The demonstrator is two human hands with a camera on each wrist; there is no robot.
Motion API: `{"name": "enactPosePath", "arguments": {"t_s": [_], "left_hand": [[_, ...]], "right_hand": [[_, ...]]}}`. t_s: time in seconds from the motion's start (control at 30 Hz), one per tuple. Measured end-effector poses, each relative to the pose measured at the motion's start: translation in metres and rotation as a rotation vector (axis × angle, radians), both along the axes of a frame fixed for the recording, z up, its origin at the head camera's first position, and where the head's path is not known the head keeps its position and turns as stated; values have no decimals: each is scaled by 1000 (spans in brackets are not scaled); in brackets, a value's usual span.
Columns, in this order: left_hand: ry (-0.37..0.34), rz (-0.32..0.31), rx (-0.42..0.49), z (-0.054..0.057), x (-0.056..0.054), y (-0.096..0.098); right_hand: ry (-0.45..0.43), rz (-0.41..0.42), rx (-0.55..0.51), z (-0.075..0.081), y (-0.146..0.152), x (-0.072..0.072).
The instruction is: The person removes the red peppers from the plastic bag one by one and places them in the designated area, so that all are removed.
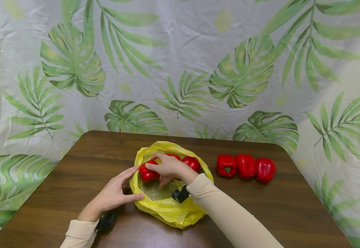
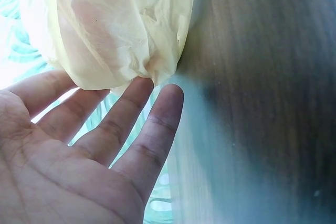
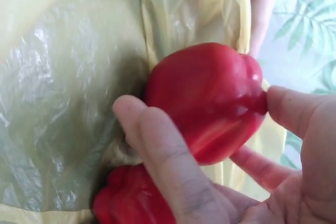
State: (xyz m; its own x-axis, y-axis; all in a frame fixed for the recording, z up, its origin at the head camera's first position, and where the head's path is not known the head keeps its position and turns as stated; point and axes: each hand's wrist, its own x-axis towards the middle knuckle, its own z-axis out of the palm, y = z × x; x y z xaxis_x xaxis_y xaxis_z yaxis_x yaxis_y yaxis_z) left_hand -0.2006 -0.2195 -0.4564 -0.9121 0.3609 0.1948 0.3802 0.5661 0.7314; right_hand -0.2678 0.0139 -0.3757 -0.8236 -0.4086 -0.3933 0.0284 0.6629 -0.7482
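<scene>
A yellow plastic bag (image 1: 180, 215) stands with its mouth spread wide on the table. Inside, at its left side, my right hand (image 1: 170, 167) holds a red bell pepper (image 1: 147, 174) between thumb and fingers. The right wrist view shows the thumb against one end of this bell pepper (image 3: 205, 98), with a second bell pepper (image 3: 131, 198) below it. Another red bell pepper (image 1: 191, 163) lies at the bag's right side. My left hand (image 1: 114, 191) touches the bag's left side from outside, its fingers extended against the thin plastic (image 2: 115, 35).
Three red bell peppers (image 1: 245, 166) sit in a row on the brown wooden table (image 1: 260, 203), right of the bag. A leaf-patterned cloth (image 1: 186, 58) hangs behind the table's far edge. Both wrists carry small black cameras (image 1: 181, 195).
</scene>
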Motion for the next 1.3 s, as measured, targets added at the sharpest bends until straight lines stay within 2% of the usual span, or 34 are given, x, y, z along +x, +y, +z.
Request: {"name": "enactPosePath", "arguments": {"t_s": [0.5,0.7,1.13,1.3], "left_hand": [[20,-5,-1,-1,0,0],[22,-11,8,-1,-1,0],[18,-6,-6,-1,-1,-1],[14,-8,-12,-1,-1,-1]], "right_hand": [[38,36,-56,-1,-1,9],[66,55,-42,-1,1,11],[86,64,-45,4,13,11],[82,42,-62,7,20,12]]}}
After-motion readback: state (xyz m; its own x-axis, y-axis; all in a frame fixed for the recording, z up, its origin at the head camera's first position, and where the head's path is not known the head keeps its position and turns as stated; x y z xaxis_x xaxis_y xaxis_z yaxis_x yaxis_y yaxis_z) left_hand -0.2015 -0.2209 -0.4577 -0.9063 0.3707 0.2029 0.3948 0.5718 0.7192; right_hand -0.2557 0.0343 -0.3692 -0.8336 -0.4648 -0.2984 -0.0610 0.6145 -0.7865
